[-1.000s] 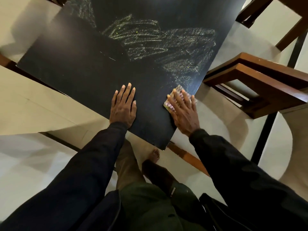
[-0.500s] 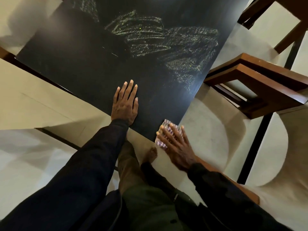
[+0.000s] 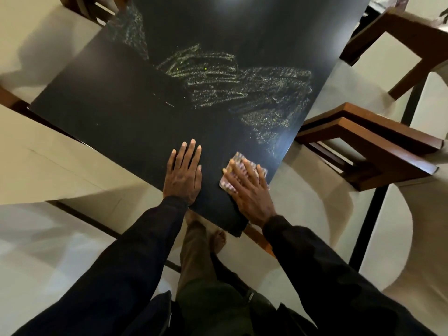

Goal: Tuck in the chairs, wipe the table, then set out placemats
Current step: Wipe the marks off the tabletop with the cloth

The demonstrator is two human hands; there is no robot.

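A dark glossy table (image 3: 116,112) fills the upper middle, its near corner pointing at me. Streaky wet wipe marks (image 3: 242,90) cover its right half. My left hand (image 3: 183,173) lies flat on the tabletop near the front edge, fingers straight. My right hand (image 3: 249,190) presses a small folded checked cloth (image 3: 236,163) flat against the table near the right edge, fingers spread over it. A brown wooden chair (image 3: 378,146) stands at the table's right side, partly under the top.
Another wooden chair (image 3: 400,44) stands at the upper right, and chair parts (image 3: 82,6) show at the upper left. A black metal table leg (image 3: 373,219) runs down on the right. The floor is pale tile. My bare feet (image 3: 218,241) stand below the table corner.
My right hand slid the cloth toward me and off the near corner, then back up onto the table by the right edge. My left hand stayed flat in place.
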